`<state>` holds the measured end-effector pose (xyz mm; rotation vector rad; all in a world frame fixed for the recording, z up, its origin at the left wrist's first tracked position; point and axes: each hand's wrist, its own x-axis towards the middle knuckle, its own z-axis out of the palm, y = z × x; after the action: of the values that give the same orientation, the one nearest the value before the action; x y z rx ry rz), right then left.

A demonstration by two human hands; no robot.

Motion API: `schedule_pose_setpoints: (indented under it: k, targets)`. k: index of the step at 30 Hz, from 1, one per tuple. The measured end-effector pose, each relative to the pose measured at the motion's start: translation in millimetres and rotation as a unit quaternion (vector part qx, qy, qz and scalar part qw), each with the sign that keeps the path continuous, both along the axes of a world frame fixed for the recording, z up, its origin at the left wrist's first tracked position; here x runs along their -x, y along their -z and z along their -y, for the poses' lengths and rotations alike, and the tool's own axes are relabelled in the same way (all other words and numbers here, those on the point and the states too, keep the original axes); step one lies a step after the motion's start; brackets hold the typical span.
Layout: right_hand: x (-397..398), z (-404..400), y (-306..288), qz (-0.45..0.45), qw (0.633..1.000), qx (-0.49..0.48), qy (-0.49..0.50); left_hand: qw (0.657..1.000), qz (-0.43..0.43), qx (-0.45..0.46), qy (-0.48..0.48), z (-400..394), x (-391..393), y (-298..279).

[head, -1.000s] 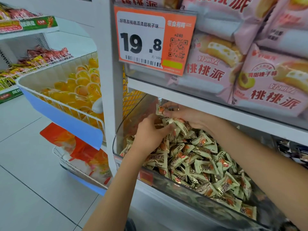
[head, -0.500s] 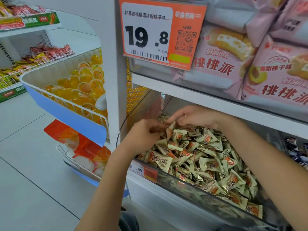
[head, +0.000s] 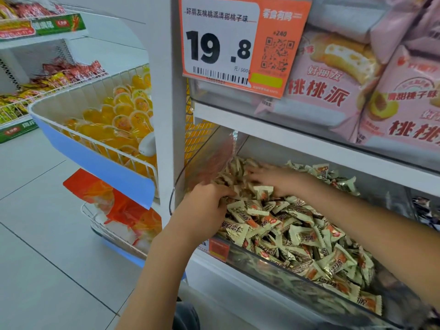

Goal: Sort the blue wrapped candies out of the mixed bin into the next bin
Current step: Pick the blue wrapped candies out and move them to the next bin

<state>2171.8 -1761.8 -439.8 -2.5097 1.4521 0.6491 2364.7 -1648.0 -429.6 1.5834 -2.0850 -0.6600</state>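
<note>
evidently both hands, left hand [head: 204, 206] and right hand [head: 273, 178], are raking the bin [head: 297, 279], grips unclear; next, spotting blue candy.

Left hand [head: 204, 206] fingertips buried in the candies [head: 297, 234], right hand [head: 273, 178] smeared with blur, neighbouring bin [head: 426, 210] cut off.

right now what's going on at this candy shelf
A person has both hands in a clear bin of pale green wrapped candies. The left hand digs into the pile at the bin's near left corner; the right hand reaches further back. No blue candy shows, and whether either hand holds one can't be told.
</note>
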Motion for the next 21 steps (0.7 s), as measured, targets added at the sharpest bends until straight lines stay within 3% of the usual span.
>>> schedule_pose_setpoints:
  k: [2,4,6,8,10,12,13,15,17,21]
  targets:
    - [1.2,12.7,7.2,-0.019,0.999,0.026,0.015,1.0,0.019,0.005,-0.002,-0.5,-0.3,2.9]
    - [2.8,17.5,12.8,0.02,0.999,0.039,0.027,1.0,0.023,0.007,-0.001,-0.2,-1.7,3.4]
    - [8.2,17.0,8.2,0.142,0.987,0.028,0.066,1.0,0.027,0.003,0.008,-0.7,-2.8,2.5]
    - [13.8,15.5,-4.0,0.283,0.949,-0.018,0.139,0.999,0.028,-0.005,0.019,-0.8,-4.0,0.9]
    - [14.3,9.4,-26.0,0.354,0.915,-0.064,0.184,0.999,0.027,-0.011,0.024,-0.1,-5.3,-0.4]
    - [15.5,-0.4,-43.5,0.395,0.904,-0.09,0.133,1.0,0.021,-0.01,0.018,2.1,-5.5,0.1]
    - [13.4,-9.4,-49.8,0.365,0.918,-0.123,0.093,1.0,0.018,-0.01,0.014,3.2,-5.1,0.7]
    - [8.5,-28.3,-46.4,0.193,0.961,-0.194,0.034,1.0,0.013,-0.012,0.011,4.2,-4.4,2.0]
    - [5.9,-36.5,-26.1,0.061,0.984,-0.169,0.01,1.0,0.011,-0.016,0.01,4.9,-4.4,2.9]
    - [6.3,-31.1,-13.4,0.056,0.998,-0.01,-0.027,1.0,0.006,-0.018,0.008,3.8,-4.7,3.2]
